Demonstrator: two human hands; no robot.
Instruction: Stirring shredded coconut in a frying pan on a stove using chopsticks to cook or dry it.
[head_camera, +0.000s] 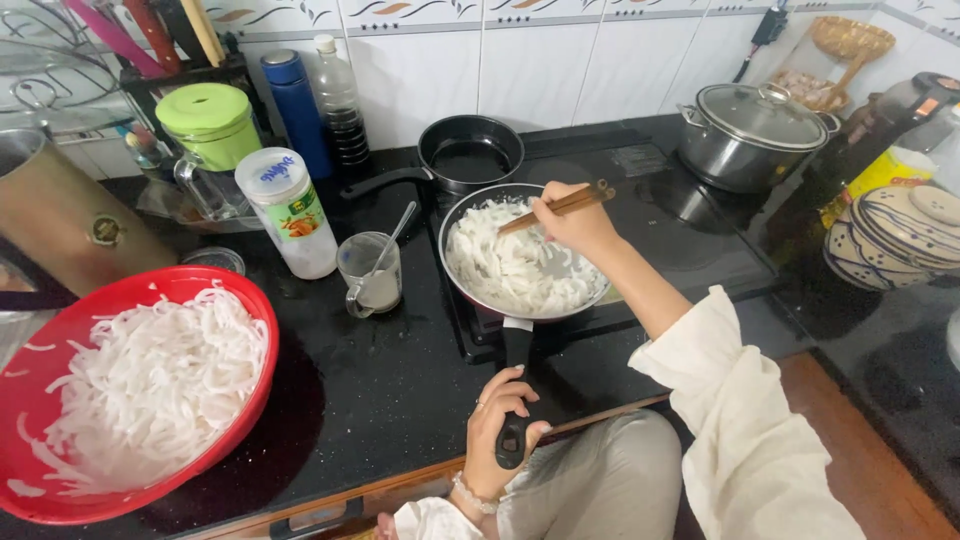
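- At the lower left of the frame, a red bowl heaped with white noodles sits on the black desk, near my pan.
- A glass cup with a spoon stands between bowl and pan.
- My left hand, low centre, is closed around the pan handle, probably steadying it.
- The frying pan of noodles sits centre frame on the cooktop.
- My right hand pinches wooden chopsticks over the pan's right rim, tips in the noodles.
- A lidded steel pot stands at upper right.

Wooden chopsticks, glossy black counter, shiny plastic red bowl.
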